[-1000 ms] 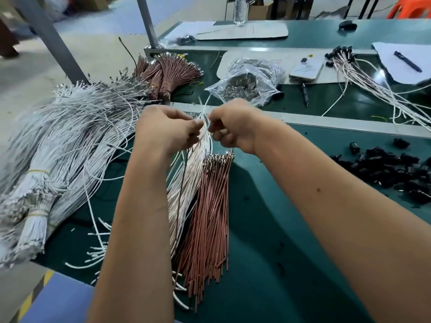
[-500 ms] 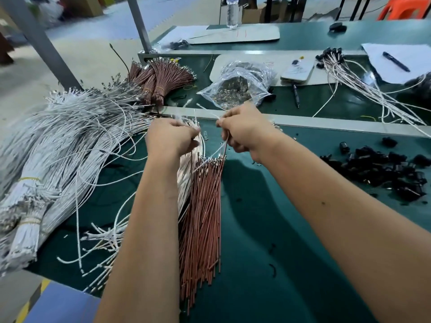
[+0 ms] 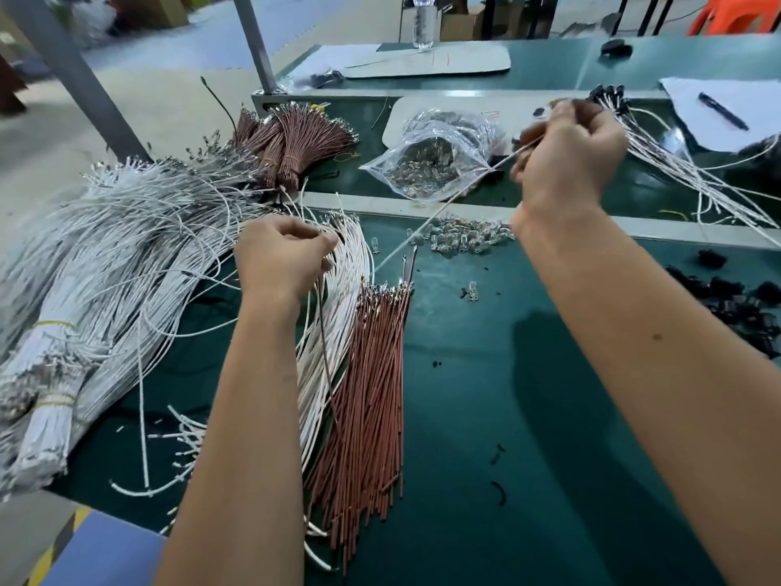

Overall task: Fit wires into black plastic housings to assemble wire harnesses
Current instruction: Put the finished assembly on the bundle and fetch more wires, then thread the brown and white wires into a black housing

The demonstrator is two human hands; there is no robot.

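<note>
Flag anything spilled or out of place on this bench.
Small clear parts lie scattered loose on the mat, one stray apart from them. Black scraps litter the mat. White wires sprawl tangled.

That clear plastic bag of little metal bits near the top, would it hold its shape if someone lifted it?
Probably not. The clear bag looks thin and crinkled, so it would likely sag around its contents. The small metal pieces inside lie loose in a heap, so they would probably shift and slide to the lowest corner. Its glossy film may also be a bit slippery.
</note>
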